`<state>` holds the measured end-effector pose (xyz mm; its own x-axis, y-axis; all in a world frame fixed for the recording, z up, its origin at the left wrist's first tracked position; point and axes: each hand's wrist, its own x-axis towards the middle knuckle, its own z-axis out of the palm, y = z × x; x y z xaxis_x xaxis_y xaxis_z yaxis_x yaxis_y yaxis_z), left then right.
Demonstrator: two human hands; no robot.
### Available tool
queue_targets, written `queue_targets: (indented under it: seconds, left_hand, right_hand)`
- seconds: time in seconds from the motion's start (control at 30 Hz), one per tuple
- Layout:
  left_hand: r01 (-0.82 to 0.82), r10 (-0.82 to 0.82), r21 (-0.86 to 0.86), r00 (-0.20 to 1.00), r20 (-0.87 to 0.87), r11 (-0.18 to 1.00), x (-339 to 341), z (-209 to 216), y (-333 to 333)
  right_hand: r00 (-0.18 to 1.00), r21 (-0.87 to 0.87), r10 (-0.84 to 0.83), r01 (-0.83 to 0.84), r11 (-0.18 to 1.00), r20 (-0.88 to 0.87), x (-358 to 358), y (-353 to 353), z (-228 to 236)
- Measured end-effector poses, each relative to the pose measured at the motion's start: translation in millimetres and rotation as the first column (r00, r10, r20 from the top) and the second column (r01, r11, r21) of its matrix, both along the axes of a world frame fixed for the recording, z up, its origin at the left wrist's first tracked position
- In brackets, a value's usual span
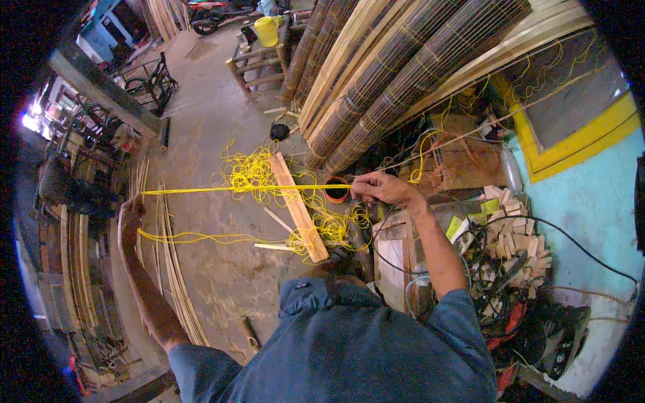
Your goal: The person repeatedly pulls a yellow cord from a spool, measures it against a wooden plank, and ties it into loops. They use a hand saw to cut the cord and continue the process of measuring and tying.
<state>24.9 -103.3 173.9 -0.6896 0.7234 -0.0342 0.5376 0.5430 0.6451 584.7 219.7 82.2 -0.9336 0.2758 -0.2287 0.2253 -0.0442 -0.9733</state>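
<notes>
A bundle of thin yellow cord runs taut, almost level, between my two outstretched arms. My left hand is closed round its left end, and further strands trail from there back toward the middle. At the other end, my right hand pinches the cord between bent fingers. Below the stretched part lies a tangled heap of the same yellow cord on the floor. A flat wooden board rests slantwise across the loose loops, beneath the taut strands.
Rolled bamboo blinds lean at the upper right. Long thin strips lie on the floor at left. Cut wood blocks are piled at right among black cables. A dark-mouthed pot stands near my right hand; a yellow bucket is farther off.
</notes>
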Motion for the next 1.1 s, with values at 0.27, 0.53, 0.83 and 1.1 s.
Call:
queue_targets:
  seconds: [0.27,0.53,0.83,1.1]
  left_hand:
    - [-0.111,-0.151,-0.355,0.761,-0.631,0.928,-17,-38,-31]
    - [0.806,-0.79,-0.017,0.575,-0.213,0.592,284,-69,139]
    - [0.614,-0.58,0.111,0.65,0.491,0.781,309,-92,144]
    - [0.108,-0.175,0.148,0.783,0.596,0.983,203,-33,113]
  right_hand:
    - [0.99,0.198,-0.135,0.125,0.972,0.038,4,-1,-24]
    - [1.0,0.608,0.002,0.011,0.794,-0.021,-94,-75,5]
    - [0.993,0.397,0.092,-0.114,0.911,0.074,-58,-40,9]
    - [0.967,0.396,-0.218,0.15,0.906,0.134,46,-8,28]
